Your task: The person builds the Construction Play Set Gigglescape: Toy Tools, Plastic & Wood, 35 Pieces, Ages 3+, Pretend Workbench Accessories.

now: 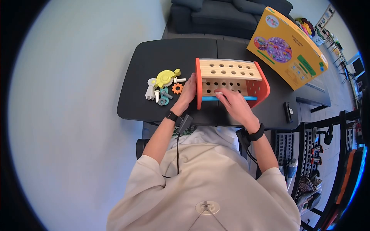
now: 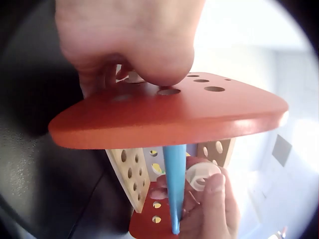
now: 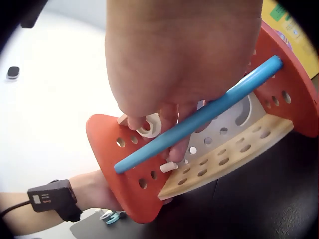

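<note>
A wooden toy box with holed shelves [image 1: 227,70], red end panels [image 1: 199,88] and a blue rod [image 1: 246,98] stands before the person. The left hand [image 1: 188,91] is at the outside of the left panel, its fingers around a white bolt head [image 2: 133,77], partly hidden by the hand. Inside that panel, a white threaded end [image 3: 168,167] sticks out beside the right fingers. The right hand [image 1: 237,109] reaches in over the rod and holds a white nut [image 2: 203,175] by thumb and fingers, its hole showing in both wrist views.
Left of the box lie a yellow-green toy part [image 1: 165,78], an orange gear [image 1: 177,88], a grey piece [image 1: 150,91] and several bolts and small parts. A yellow carton [image 1: 287,48] stands at the back right. A black object [image 1: 288,112] lies near the table's right edge.
</note>
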`<action>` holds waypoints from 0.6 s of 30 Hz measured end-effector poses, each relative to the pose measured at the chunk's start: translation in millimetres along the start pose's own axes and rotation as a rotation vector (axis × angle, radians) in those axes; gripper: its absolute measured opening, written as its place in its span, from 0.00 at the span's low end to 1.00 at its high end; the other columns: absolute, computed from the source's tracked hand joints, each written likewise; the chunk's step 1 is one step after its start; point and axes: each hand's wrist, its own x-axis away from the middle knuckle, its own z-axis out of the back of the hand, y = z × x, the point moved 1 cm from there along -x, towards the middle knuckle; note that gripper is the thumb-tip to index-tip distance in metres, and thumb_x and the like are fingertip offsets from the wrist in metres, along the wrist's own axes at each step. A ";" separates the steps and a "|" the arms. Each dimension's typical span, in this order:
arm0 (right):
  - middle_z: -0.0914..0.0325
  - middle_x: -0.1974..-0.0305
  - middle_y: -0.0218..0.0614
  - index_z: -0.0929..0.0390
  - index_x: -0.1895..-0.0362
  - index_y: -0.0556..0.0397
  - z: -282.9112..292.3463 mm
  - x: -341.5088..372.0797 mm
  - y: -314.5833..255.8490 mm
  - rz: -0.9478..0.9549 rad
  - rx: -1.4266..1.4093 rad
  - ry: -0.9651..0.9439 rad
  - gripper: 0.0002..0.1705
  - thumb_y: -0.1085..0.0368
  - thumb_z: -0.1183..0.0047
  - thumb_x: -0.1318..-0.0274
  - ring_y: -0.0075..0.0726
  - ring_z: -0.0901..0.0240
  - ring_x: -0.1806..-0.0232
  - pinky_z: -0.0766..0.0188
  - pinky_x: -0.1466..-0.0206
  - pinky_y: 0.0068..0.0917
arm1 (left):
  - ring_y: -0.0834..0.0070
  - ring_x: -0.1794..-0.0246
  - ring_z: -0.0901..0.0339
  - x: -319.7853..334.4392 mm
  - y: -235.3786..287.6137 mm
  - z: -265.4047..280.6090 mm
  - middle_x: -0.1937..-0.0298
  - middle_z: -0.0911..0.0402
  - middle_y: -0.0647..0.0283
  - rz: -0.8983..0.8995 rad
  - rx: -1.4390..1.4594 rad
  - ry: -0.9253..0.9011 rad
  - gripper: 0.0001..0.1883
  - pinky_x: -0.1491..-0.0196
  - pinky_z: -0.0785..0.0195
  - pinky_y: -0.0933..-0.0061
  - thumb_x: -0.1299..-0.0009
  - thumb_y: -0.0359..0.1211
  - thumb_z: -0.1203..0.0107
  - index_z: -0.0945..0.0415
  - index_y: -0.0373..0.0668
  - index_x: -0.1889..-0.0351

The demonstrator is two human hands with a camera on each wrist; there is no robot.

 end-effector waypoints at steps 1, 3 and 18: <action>0.16 0.64 0.52 0.18 0.51 0.57 2.0 -1.6 0.9 -0.017 0.078 -0.029 0.11 0.62 0.47 0.22 0.65 0.20 0.62 0.26 0.57 0.51 | 0.67 0.40 0.19 -4.5 -8.3 -0.1 0.39 0.16 0.54 0.000 -0.002 -0.004 0.38 0.37 0.30 0.66 0.10 0.58 0.73 0.27 0.34 0.30; 0.15 0.61 0.52 0.18 0.48 0.58 5.2 -6.3 6.7 -0.043 0.082 -0.043 0.13 0.61 0.47 0.22 0.63 0.19 0.59 0.24 0.54 0.49 | 0.62 0.37 0.19 -18.5 -29.8 2.6 0.38 0.16 0.50 -0.104 -0.074 0.032 0.35 0.34 0.33 0.64 0.10 0.54 0.69 0.29 0.31 0.28; 0.13 0.56 0.51 0.20 0.42 0.64 -2.2 -64.1 69.5 -0.211 0.080 -0.379 0.20 0.63 0.42 0.30 0.50 0.14 0.53 0.22 0.46 0.43 | 0.73 0.44 0.20 -6.8 -21.2 5.7 0.42 0.17 0.54 -0.059 -0.074 0.016 0.28 0.40 0.27 0.71 0.10 0.40 0.60 0.39 0.31 0.20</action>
